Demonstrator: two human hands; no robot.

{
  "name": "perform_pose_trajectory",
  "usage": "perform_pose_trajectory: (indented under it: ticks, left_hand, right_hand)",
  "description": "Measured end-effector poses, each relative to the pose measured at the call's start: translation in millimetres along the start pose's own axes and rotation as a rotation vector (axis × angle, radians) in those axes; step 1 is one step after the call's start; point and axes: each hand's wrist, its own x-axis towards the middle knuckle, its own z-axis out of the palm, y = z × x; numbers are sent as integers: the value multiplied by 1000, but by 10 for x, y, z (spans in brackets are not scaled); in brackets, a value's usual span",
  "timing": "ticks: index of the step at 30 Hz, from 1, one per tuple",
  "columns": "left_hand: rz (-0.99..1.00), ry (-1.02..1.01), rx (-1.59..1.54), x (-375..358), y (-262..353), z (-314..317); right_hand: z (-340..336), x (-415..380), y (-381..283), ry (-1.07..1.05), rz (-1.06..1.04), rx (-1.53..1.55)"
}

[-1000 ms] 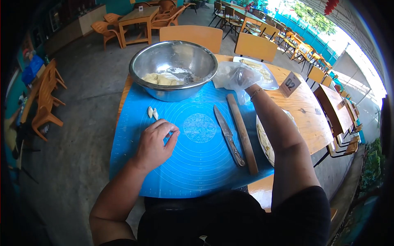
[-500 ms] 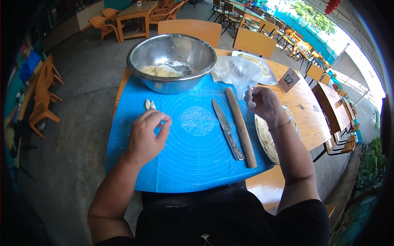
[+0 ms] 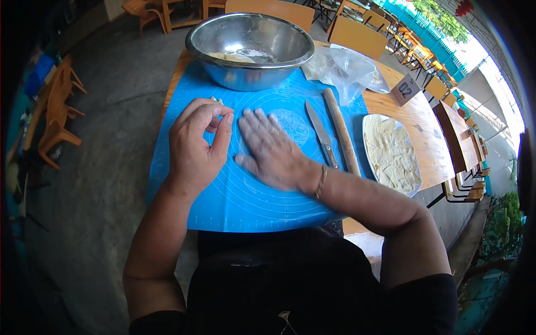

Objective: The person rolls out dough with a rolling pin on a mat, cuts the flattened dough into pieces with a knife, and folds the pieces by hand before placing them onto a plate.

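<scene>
My left hand [image 3: 199, 139] is above the left part of the blue mat [image 3: 240, 215], its fingers curled and the thumb against the fingertips. Whether anything sits in that pinch is hidden. Small whitish pieces [image 3: 216, 100] show just beyond it. Fingers stretched out and whitened with powder, my right hand [image 3: 271, 148] lies flat on or just over the mat, slightly blurred. To its right are a knife [image 3: 319, 128] and a wooden rolling pin [image 3: 341, 131], side by side. A metal bowl [image 3: 251, 75] with pale dough [image 3: 230, 57] and white powder stands at the mat's far edge.
A plate [image 3: 417, 190] of flat pale dough pieces [image 3: 391, 153] stands at the right. Farther back, a clear plastic bag [image 3: 349, 70] partly covers another plate [image 3: 379, 84]. A number sign [image 3: 405, 91] stands on the wooden table [image 3: 432, 128]. Chairs surround the area.
My right hand has come down and left from beside the plastic bag onto the mat, its fingers now straight. My left hand's pinch has closed. The view has tilted downward.
</scene>
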Motion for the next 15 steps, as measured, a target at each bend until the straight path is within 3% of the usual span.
perform_pose_trajectory:
  ticks: [2,6,9,13,15]
  left_hand:
    - [1,25,-8,4,11,-31]
    - [22,43,-19,13,8,-53]
    - [6,-1,-45,-5,39,-48]
    - [-11,-56,-38,-23,73,-63]
    - [-18,-81,18,-29,100,-30]
  right_hand:
    - [86,240,178,31,200,-133]
    - [162,182,-86,88,212,-179]
    - [-52,-129,-442,-64,-41,20]
    - [-278,-524,-283,-120,-33,-57]
    - [-273,-528,-41,-83,208,-181]
